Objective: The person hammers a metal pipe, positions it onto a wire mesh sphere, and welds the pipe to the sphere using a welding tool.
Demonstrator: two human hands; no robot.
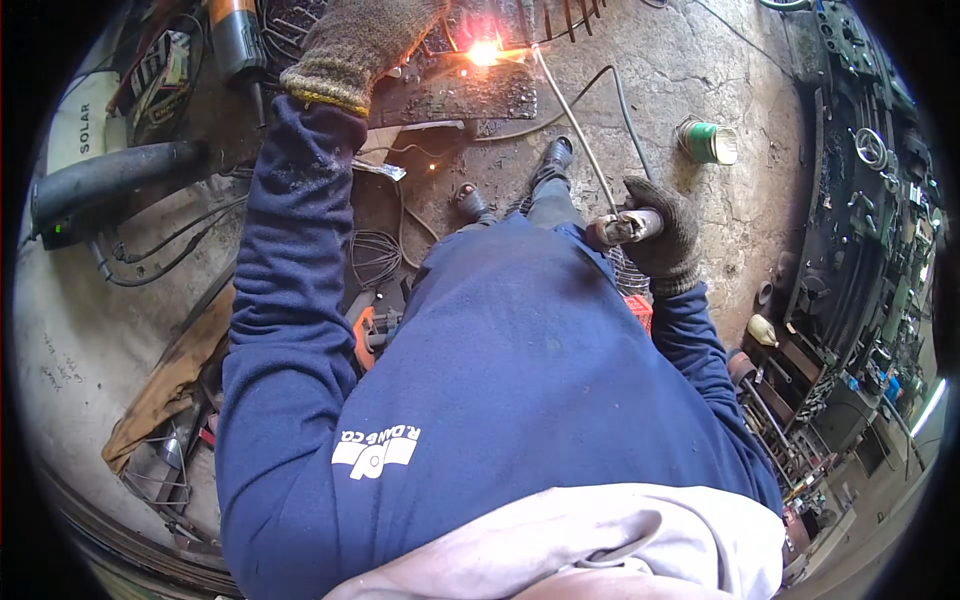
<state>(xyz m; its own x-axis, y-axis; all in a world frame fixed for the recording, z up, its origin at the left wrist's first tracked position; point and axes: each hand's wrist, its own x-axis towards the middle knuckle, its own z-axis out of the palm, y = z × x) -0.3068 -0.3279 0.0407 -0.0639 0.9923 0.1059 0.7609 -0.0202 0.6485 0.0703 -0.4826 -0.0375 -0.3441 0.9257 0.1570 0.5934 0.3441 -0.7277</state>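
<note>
My right hand [668,238], in a dark knitted glove, is closed around a worn welding electrode holder [628,228]. A thin welding rod [574,122] runs from the holder up and to the left. Its far end meets a bright glowing arc [485,52] on the edge of a metal workpiece with a row of bars [570,22]. My left hand [365,48], in a grey-brown knitted glove, is at the workpiece, left of the arc. Its fingers are mostly hidden, so their grip does not show. Below the arc lies a dark, spattered plate [455,98].
An orange-and-grey power tool [236,40] stands left of my left hand. A dark curved tube [115,178] and a white machine [85,125] are at far left. A green can [708,142] stands on concrete at right. Cables [375,258] cross the floor; a tool-laden rack [850,230] lines the right.
</note>
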